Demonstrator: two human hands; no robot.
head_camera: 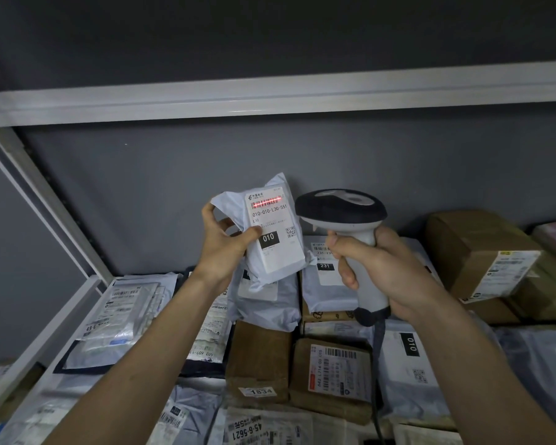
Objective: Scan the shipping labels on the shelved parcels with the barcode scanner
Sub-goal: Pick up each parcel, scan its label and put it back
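My left hand (223,240) grips a small white poly-bag parcel (272,252) and holds it upright above the shelf, its shipping label (272,226) turned toward me. The label reads 010-010-L30-551 with a black "010" block. A red scan line lies across the barcode at the label's top. My right hand (377,268) grips the white handle of the barcode scanner (344,208), whose dark head points left at the label from close by. The scanner's cable hangs down from the handle's base.
The shelf below is packed with parcels: grey poly bags (264,303), brown boxes (259,358), a labelled carton (482,252) at right, flat bags (119,313) at left. A white shelf beam (270,97) runs overhead, and a slanted white upright (42,200) stands at left.
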